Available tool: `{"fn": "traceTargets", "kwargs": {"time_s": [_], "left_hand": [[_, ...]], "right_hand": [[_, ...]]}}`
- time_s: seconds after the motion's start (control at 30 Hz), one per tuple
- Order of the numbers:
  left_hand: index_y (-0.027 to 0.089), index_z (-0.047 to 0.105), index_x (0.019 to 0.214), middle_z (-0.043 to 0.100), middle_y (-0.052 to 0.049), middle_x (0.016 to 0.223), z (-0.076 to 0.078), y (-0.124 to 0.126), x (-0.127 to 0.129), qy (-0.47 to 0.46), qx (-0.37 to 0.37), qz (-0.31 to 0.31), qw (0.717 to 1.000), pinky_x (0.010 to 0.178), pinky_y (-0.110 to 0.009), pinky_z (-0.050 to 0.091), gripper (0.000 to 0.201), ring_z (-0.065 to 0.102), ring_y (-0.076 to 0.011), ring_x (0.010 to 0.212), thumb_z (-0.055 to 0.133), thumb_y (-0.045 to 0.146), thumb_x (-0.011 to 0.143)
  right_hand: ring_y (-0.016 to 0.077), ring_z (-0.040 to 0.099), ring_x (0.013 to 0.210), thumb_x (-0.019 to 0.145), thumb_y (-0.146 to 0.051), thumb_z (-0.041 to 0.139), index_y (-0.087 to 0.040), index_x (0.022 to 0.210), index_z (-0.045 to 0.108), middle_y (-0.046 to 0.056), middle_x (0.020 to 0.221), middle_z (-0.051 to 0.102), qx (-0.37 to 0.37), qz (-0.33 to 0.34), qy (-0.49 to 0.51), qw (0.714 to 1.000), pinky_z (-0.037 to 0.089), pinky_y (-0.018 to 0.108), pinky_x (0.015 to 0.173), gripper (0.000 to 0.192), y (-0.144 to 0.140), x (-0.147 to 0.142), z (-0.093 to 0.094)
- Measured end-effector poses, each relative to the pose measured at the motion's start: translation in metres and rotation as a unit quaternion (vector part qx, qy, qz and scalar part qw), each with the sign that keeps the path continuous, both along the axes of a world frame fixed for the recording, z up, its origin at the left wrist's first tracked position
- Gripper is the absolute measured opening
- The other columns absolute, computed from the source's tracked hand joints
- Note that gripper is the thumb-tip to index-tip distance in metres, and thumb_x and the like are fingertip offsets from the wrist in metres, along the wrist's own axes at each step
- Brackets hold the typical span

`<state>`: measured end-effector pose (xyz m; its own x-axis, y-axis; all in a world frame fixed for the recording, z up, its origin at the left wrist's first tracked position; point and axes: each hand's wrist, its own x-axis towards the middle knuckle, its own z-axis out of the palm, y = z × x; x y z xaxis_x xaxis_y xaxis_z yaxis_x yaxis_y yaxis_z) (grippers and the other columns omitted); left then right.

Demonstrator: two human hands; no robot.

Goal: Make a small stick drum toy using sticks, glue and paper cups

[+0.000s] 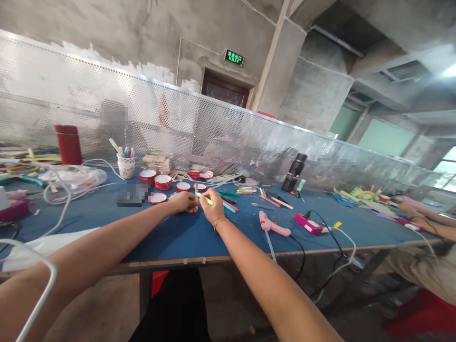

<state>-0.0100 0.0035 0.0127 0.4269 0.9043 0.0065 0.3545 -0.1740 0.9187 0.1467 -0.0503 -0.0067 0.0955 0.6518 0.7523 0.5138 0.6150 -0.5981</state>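
Note:
Over the blue table my right hand (213, 209) is closed round a yellow-green marker (209, 201), its tip pointing towards my left hand. My left hand (185, 202) is pinched just beside it. A narrow red and green strip (196, 188) stands up between the two hands; whether my left fingers grip it, I cannot make out. Behind the hands are red-rimmed round pieces with white tops, among them one (183, 186) near my left fingers. Red and teal pens (230, 207) lie just right of my right hand.
A pink glue gun (272, 224) and a magenta power strip (308, 224) with cables lie to the right. A black flask (295, 172), a cup of pens (126, 165) and a red flask (68, 145) stand along the perforated screen (228, 128). Another person's arms (423, 218) rest far right.

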Motion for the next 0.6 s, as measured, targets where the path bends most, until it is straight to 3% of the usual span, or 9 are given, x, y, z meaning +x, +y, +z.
{"fn": "traceTargets", "kwargs": {"time_s": [0.43,0.6], "left_hand": [[0.019,0.062,0.063,0.072,0.000,0.063,0.0008,-0.0004,0.0015,0.004,-0.010,0.011,1.000,0.066,-0.023,0.057,0.035,0.070,-0.0152,0.064,0.092,0.037,0.063],[0.020,0.059,0.063,0.072,0.001,0.063,0.0022,-0.0029,0.0014,0.016,-0.007,0.021,1.000,0.066,-0.021,0.056,0.036,0.072,-0.0158,0.067,0.091,0.037,0.064]], "right_hand": [[0.0193,0.062,0.071,0.085,-0.034,0.054,-0.026,0.074,0.052,0.000,0.072,0.067,-0.012,-0.028,0.039,0.999,0.050,0.028,0.067,0.014,0.0076,0.0079,-0.0018],[0.0186,0.062,0.068,0.087,-0.035,0.054,-0.026,0.074,0.051,-0.001,0.071,0.066,0.002,-0.007,0.013,1.000,0.050,0.028,0.068,0.016,0.0033,0.0052,-0.0005]]}}
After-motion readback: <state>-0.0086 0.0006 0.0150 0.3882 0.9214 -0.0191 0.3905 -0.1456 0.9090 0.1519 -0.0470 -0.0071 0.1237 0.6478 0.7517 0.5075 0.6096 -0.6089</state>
